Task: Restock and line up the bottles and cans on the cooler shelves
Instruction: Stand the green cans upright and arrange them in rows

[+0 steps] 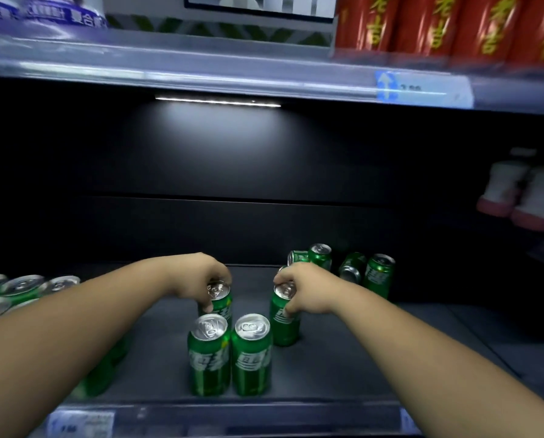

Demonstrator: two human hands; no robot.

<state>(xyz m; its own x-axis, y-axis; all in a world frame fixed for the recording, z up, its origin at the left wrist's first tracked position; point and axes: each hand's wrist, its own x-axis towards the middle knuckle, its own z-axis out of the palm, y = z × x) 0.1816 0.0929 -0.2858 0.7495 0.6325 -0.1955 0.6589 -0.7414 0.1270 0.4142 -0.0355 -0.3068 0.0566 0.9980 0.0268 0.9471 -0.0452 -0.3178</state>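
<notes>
Fingers (208, 306) of the left hand (198, 279) curl down around the top of a green can (221, 306), and the right hand (302, 287) pinches the rim of another can (284, 324) the same way. Both cans stand upright on the dark shelf (343, 358), apart from each other. Just in front, a front pair (229, 355) of green cans stands side by side, touching. Further back at right are four loose cans (343, 267), at least one lying down. Red cans (447, 26) fill the upper shelf.
</notes>
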